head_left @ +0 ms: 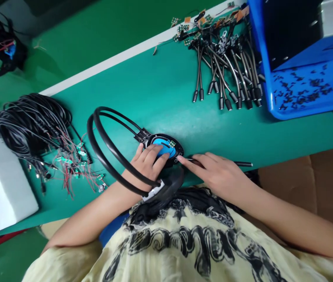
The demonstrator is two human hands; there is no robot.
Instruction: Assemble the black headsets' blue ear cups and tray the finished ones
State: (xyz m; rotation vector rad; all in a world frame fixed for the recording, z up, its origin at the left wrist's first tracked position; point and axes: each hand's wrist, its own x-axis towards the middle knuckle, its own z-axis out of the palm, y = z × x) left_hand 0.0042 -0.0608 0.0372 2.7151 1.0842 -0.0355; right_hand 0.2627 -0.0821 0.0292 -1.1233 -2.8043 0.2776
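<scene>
A black headset (107,147) with a double-band headband lies before me on the green table. One ear cup shows its inside, a blue plate (162,148) carrying a small green circuit board (172,143). My left hand (147,162) reaches under the headband, its fingers curled over this ear cup and pressing on it. At the cup's lower right rim is my right hand (217,172), closed around a thin black microphone boom (242,164). The boom's light-tipped end sticks out to the right. Its inner end is mostly hidden by my fingers.
Bundled black cables (34,121) with red wires and small green boards lie left, beside a white tray (2,176). Several gooseneck booms (223,74) lie at the back right. A blue tray (272,105) of small black parts adjoins them. Another headset (0,49) is far left.
</scene>
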